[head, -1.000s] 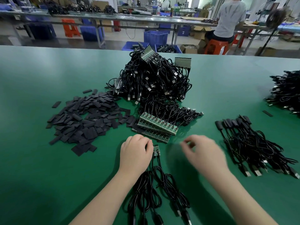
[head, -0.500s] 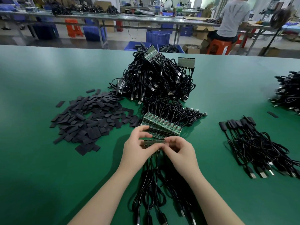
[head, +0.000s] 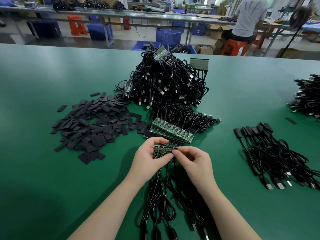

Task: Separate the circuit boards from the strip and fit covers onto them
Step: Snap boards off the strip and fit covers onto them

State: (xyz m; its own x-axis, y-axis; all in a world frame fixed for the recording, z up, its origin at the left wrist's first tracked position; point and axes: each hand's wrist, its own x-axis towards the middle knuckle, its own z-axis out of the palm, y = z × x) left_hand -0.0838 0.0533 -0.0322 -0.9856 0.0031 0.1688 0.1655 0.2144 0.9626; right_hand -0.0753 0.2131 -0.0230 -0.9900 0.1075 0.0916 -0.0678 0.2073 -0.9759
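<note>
Green table [head: 52, 170], hands [head: 173, 160] mid-surface

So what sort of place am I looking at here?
Most likely an electronics assembly workshop: a long green workbench heaped with cabled circuit board strips, loose black covers, and another worker at benches behind.

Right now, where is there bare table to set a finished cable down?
Bare green table lies between the big cable heap and the finished cables, and left of the left hand, below the pile of black covers. It is crowded just beyond both hands, at the board strips.
</note>
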